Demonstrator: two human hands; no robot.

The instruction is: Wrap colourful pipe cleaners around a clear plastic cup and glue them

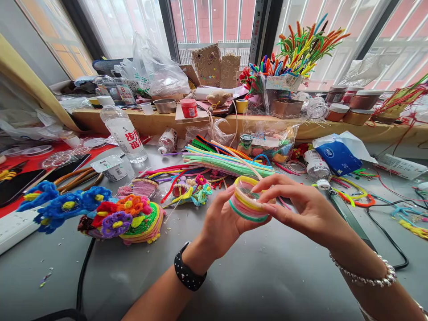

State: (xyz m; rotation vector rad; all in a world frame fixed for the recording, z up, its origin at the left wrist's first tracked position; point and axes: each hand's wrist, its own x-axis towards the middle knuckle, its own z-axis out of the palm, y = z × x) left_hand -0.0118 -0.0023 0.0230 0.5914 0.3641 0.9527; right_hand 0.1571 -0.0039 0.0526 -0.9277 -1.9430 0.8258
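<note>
A small clear cup [249,200] wrapped in yellow, pink and green pipe cleaner is tilted above the grey table, its open mouth facing up toward me. My left hand [219,220] is closed around its left side and underside. The fingers of my right hand [297,207] grip the cup's right rim, thumb on the outer side. Just beyond lies a bundle of pastel pipe cleaners [224,161]. To the left of my hands sit a pipe cleaner basket [152,223] with fuzzy flowers [117,223] and a smaller flowered piece [194,189].
A water bottle [122,133] and a yogurt cup [109,168] stand at the left. A blue tissue pack [339,154] and a lying bottle [316,167] are at the right. Black cables [384,227] cross the table. The wooden sill [160,122] carries jars and a pipe cleaner bunch [301,49].
</note>
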